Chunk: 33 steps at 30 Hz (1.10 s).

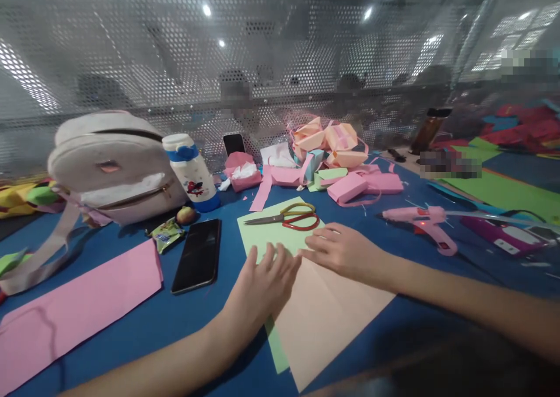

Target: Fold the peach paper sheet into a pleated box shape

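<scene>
My left hand (265, 277) rests on the left edge of a peach paper sheet (326, 321), its fingers stretched out and apart. My right hand (343, 250) lies over the same sheet's upper part, fingers extended toward the left hand. The fingertips of both hands nearly meet near the sheet's top corner. Beneath the peach sheet is a light green paper (256, 234), showing at the top and lower left. Just beyond my fingers, scissors (282, 217) with red and yellow handles lie on the green paper.
To the left are a phone (198, 256), a snack packet (167, 235), pink paper (87, 312), a backpack (111, 172) and a bottle (192, 175). Folded paper pieces (343, 146) pile up at the back. At right lie a pink glue gun (422, 219) and a purple box (501, 234).
</scene>
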### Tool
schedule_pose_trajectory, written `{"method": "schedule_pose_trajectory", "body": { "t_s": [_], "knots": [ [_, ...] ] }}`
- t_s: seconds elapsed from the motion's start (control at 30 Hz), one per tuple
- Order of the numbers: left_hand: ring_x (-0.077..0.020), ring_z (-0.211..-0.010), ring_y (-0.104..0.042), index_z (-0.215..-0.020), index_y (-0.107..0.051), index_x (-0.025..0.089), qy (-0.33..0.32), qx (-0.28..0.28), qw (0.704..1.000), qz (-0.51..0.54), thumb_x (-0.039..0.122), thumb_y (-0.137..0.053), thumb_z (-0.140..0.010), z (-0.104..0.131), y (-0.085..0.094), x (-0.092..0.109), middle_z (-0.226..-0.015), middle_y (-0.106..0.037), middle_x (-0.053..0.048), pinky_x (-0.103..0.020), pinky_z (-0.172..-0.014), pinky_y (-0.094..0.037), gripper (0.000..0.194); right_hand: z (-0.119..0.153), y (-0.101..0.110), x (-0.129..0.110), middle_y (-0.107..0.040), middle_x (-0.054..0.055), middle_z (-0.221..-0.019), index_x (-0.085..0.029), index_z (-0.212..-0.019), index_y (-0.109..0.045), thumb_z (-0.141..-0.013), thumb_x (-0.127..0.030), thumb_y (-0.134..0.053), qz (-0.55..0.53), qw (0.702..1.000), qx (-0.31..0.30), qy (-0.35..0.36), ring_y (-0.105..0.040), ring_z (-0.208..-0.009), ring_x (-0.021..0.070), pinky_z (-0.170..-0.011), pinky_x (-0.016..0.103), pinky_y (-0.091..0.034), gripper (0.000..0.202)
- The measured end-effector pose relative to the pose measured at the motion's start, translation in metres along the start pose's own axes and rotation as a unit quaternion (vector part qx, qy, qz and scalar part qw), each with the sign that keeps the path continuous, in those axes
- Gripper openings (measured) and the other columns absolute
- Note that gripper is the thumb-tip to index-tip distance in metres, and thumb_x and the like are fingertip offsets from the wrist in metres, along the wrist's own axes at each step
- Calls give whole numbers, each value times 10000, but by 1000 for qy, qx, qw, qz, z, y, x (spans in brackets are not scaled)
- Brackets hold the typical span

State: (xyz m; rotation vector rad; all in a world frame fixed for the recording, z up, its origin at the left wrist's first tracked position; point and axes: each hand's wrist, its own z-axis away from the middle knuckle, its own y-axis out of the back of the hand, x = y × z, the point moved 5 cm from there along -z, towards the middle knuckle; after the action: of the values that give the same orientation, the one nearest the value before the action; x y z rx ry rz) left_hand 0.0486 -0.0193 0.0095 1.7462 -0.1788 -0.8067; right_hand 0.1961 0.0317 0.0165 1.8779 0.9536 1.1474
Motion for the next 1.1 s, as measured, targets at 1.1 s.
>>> {"method": "schedule_pose_trajectory", "body": {
  "t_s": [1.1],
  "knots": [
    [-227,-1291,-479,-1488,-334,193,-258,-64,933,244,112,-383,-992,62,43,30,-1398,-549,-75,-363,-1094,-399,505,14,-11,1,-656,95,-1033,-105,-1212,-601,-1020,-137,-391,5,999,-30,41,-565,-930,223,-699,340,-393,285]
  ]
}}
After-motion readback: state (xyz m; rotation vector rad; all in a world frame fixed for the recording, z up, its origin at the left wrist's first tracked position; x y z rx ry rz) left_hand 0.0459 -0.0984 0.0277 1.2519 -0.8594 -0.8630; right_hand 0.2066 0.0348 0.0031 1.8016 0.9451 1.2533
